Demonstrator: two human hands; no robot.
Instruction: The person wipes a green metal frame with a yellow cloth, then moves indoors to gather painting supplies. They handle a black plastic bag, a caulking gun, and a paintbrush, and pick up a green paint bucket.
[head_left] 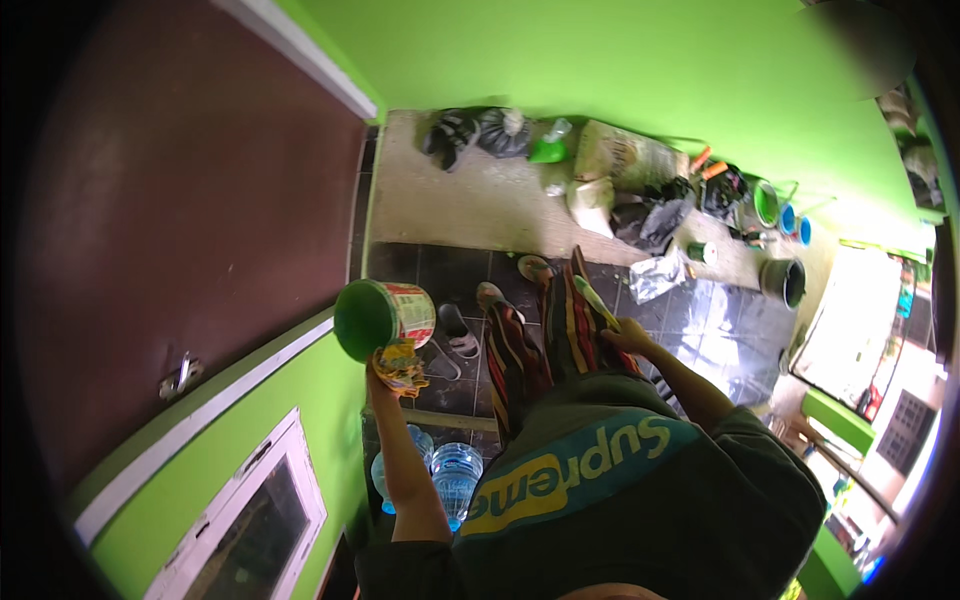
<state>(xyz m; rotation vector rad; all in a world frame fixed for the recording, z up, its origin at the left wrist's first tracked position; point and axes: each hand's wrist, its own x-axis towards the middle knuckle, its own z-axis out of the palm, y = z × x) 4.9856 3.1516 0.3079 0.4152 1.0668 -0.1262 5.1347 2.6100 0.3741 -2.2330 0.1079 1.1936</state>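
Note:
My left hand (380,372) is closed at the rim of a green paint bucket (365,322), which is tipped on its side in the air with its mouth toward the brown door. A crumpled yellow patterned cloth (402,368) hangs from the same hand, against the bucket's side. Beside my striped trousers, my right hand (628,338) is closed around a narrow yellow-green thing (596,302). Its kind cannot be made out, and the fingers hide part of it.
Slippers (458,332) lie on the dark tiles by my feet. Blue water bottles (457,478) stand lower left. Along the green wall, a ledge (440,205) bears shoes, black bags, a sack (625,158) and small pails. A dark bucket (782,282) lies tipped at right. The brown door (200,180) is left.

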